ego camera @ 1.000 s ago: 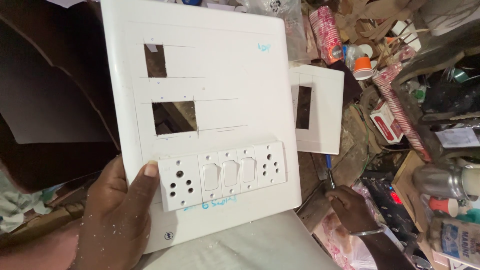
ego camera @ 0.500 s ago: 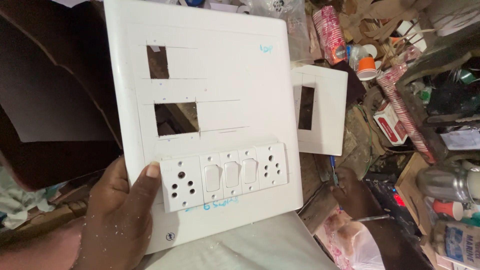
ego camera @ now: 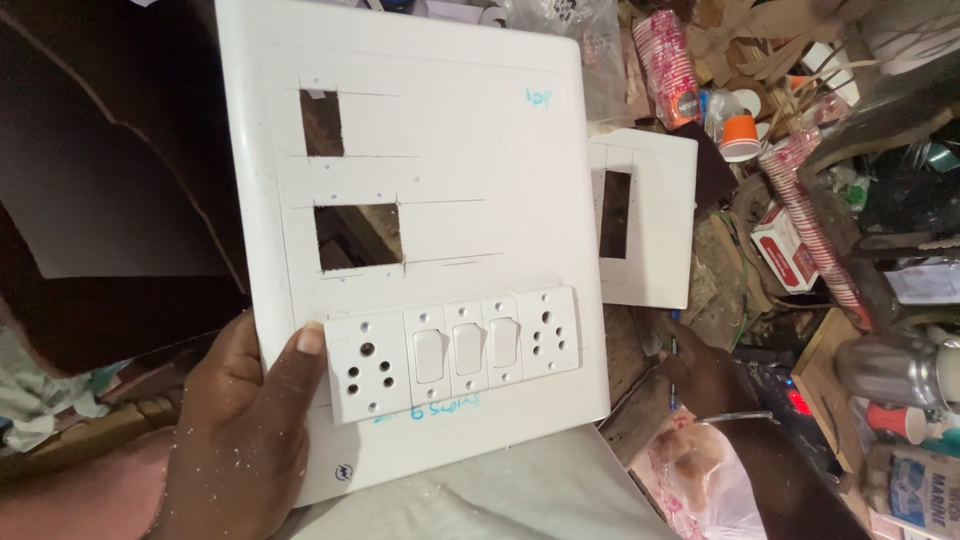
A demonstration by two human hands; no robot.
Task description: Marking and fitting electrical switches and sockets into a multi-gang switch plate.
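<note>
Cluttered workbench [ego camera: 735, 300], wood, dusty, mostly buried. Lying on it: small white plate [ego camera: 650, 225] with one slot cut, flat beside a red box [ego camera: 782, 250]. Stacks of red paper cups [ego camera: 668, 65] and [ego camera: 815, 230] lie tilted. Orange-and-white cup [ego camera: 740, 135] near the top. Steel flask [ego camera: 895, 370] on its side at right. Plastic bag [ego camera: 700, 480] at the near edge.

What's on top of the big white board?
A row of sockets and switches sits on the big white board. The left hand presses its thumb on the end socket. Whatever lies underneath them is covered.
</note>
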